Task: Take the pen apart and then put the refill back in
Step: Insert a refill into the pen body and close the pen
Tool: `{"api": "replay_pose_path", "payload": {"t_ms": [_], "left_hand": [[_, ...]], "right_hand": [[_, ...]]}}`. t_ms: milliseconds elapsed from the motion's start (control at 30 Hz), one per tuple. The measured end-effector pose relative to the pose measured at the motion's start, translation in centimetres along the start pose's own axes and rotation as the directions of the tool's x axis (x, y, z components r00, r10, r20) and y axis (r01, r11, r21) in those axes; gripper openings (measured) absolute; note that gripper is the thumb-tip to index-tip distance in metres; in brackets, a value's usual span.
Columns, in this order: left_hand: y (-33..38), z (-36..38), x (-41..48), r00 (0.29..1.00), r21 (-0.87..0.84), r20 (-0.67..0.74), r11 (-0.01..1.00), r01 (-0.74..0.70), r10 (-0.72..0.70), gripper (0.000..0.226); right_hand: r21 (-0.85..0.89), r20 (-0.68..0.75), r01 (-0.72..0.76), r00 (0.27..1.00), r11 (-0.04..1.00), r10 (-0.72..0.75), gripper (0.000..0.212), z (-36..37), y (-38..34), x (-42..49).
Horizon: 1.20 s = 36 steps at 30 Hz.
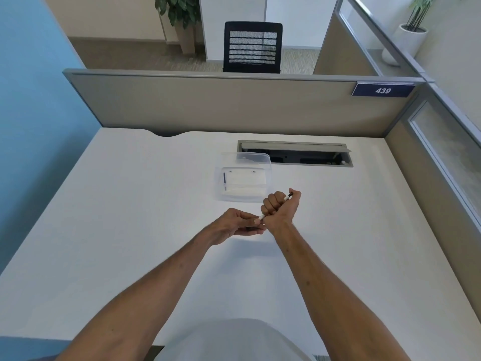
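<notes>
A slim white pen [287,196] with a dark end runs diagonally through my right hand [279,208], which is fisted around its barrel above the white desk [130,204]. The dark end sticks out past my thumb at the upper right. The pen's lower white end comes out of the fist toward my left hand [235,224], whose fingertips pinch that end. Most of the barrel is hidden inside my fist.
A clear plastic box [243,183] sits just beyond my hands, with a dark blue pen part [224,181] lying at its left side. Behind it is an open cable hatch [296,153] in the desk. Partition walls close the back and right.
</notes>
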<state>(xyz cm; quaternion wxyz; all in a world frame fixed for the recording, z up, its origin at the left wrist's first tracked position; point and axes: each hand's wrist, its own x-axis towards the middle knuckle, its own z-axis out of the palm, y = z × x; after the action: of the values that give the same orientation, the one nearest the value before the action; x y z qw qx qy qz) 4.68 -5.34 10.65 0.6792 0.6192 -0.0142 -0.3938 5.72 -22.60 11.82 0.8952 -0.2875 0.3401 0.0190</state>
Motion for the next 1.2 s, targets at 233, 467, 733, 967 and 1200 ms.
{"api": "replay_pose_path", "payload": {"t_ms": [233, 467, 733, 967, 1200], "left_hand": [[-0.1, 0.0, -0.1, 1.0, 0.008, 0.008, 1.0, -0.003, 0.003, 0.037], [-0.3, -0.2, 0.1, 1.0, 0.004, 0.012, 1.0, 0.002, -0.002, 0.037], [-0.9, -0.7, 0.4, 0.998, -0.037, -0.059, 0.999, -0.007, 0.005, 0.038], [-2.0, -3.0, 1.0, 0.969, -0.011, -0.247, 1.0, -0.015, 0.012, 0.026], [-2.7, -4.8, 1.8, 0.926, 0.169, -0.373, 0.986, 0.001, 0.063, 0.019]], "right_hand": [[0.003, -0.01, 0.015, 1.0, 1.0, -0.015, 0.043, -0.3, 0.2, 0.5], [0.043, 0.013, 0.007, 1.0, 0.999, -0.008, 0.039, -0.3, 0.2, 0.7], [-0.016, 0.1, -0.02, 0.995, 1.0, 0.021, 0.057, -0.6, 0.1, 1.4], [-0.431, -0.029, 0.118, 0.989, 0.895, -0.144, 0.02, -2.3, 0.5, 3.5], [-0.843, 0.35, 0.432, 0.893, 0.32, -0.284, 0.021, -5.6, 0.7, 4.1]]}}
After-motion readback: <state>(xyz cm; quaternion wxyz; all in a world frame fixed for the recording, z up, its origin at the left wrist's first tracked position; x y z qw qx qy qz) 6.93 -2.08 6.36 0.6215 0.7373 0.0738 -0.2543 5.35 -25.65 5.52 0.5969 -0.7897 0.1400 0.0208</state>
